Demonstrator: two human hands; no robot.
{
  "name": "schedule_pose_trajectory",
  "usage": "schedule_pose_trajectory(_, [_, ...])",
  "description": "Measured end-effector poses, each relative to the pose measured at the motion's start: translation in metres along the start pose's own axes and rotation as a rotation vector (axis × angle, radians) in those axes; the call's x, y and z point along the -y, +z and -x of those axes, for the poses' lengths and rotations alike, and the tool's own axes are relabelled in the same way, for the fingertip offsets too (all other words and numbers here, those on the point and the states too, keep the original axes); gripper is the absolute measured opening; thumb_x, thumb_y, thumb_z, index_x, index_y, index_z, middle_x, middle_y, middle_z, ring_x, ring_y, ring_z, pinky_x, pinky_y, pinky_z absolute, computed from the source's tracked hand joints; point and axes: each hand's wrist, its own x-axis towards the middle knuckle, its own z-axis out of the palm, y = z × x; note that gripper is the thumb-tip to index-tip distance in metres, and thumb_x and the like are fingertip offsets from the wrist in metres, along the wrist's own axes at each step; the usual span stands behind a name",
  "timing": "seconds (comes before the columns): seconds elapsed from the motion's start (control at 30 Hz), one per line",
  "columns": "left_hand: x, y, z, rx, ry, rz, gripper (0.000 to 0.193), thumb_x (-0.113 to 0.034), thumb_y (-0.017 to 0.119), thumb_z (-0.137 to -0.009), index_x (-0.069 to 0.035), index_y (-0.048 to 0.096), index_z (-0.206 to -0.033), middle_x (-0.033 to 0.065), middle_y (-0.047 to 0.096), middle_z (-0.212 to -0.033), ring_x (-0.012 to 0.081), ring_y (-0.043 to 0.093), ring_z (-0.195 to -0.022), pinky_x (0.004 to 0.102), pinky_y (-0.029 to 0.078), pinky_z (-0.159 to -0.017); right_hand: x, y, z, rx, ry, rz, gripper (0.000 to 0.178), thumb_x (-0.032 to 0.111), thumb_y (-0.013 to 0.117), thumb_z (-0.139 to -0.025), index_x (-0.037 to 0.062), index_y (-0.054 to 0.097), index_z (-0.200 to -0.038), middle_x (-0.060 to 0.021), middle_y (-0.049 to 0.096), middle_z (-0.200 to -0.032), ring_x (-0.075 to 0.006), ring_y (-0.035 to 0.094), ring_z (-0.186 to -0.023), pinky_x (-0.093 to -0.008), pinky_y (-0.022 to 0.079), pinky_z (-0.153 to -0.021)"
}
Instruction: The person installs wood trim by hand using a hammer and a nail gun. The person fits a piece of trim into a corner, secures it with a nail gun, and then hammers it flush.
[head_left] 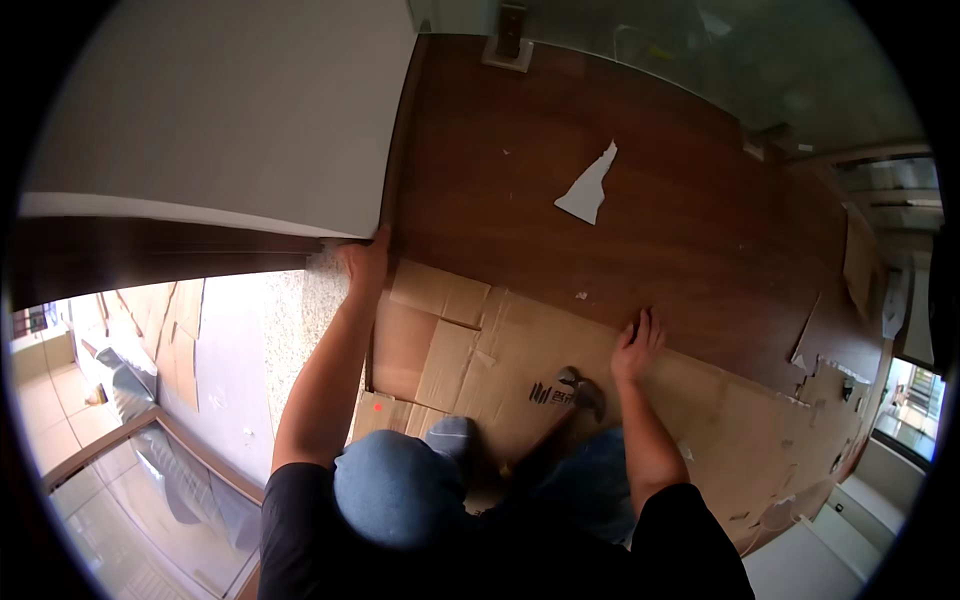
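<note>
My left hand is at the lower corner of the white wall, closed round the dark brown trim, with the thumb on one side and the fingers partly hidden on the other. On the right, my right hand rests with its fingers out where the brown wood floor meets the cardboard sheet; it holds nothing. A hammer lies on the cardboard between my arms, its wooden handle slanting toward my legs.
A torn white scrap and small bits lie on the wood floor. A brown block on a pale base stands by the glass panel at the far side. Beyond the doorway at left are a glass-topped frame and more cardboard.
</note>
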Motion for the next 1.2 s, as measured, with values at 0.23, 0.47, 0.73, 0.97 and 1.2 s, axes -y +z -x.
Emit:
schedule_pose_trajectory(0.23, [0.040,-0.038,0.027,0.260,-0.019,0.344,0.096,-0.032,0.080,-0.093,0.012,0.023,-0.156,0.0268,0.062,-0.131,0.0288,0.072,-0.098,0.0349,0.062,-0.079,-0.009,0.008,-0.003,-0.038,-0.064,0.098,0.044,0.022,0.055,-0.102,0.0065,0.060,-0.143,-0.0178,0.054,-0.153,-0.0436,0.050,-0.137,-0.0581,0.039,-0.115])
schedule_pose_trajectory(0.47, [0.067,-0.055,0.024,0.332,0.148,0.180,0.059,-0.022,0.068,-0.100,0.006,0.046,-0.147,0.0213,0.069,-0.118,0.0254,0.074,-0.090,0.0350,0.062,-0.077,-0.002,0.000,-0.006,-0.008,-0.068,0.093,0.044,0.022,0.054,-0.103,0.0056,0.059,-0.144,-0.0203,0.055,-0.152,-0.0454,0.049,-0.138,-0.0581,0.037,-0.117])
schedule_pose_trajectory(0.73, [0.047,-0.047,0.016,0.471,0.021,0.430,0.046,-0.020,0.071,-0.097,0.007,0.060,-0.132,0.0143,0.074,-0.107,0.0180,0.072,-0.096,0.0319,0.062,-0.080,0.002,-0.004,-0.011,-0.007,-0.090,0.088,0.044,0.019,0.055,-0.102,0.0054,0.058,-0.144,-0.0197,0.053,-0.154,-0.0451,0.048,-0.139,-0.0585,0.037,-0.117])
schedule_pose_trajectory(0.97, [0.016,-0.065,0.039,0.591,0.127,0.178,0.029,-0.020,0.063,-0.102,0.005,0.068,-0.117,0.0097,0.074,-0.092,0.0164,0.070,-0.087,0.0318,0.057,-0.082,-0.004,0.001,-0.002,0.010,-0.041,0.117,0.047,0.022,0.055,-0.101,0.0074,0.056,-0.146,-0.0161,0.051,-0.157,-0.0425,0.047,-0.142,-0.0611,0.035,-0.118])
schedule_pose_trajectory(1.2, [-0.103,-0.166,0.140,0.993,0.361,0.102,0.045,-0.004,0.073,-0.096,-0.001,0.058,-0.138,0.0147,0.067,-0.130,0.0229,0.066,-0.120,0.0353,0.055,-0.100,-0.003,-0.006,-0.009,0.032,-0.014,0.126,0.050,0.021,0.054,-0.101,0.0105,0.054,-0.150,-0.0173,0.048,-0.159,-0.0422,0.043,-0.146,-0.0593,0.034,-0.120])
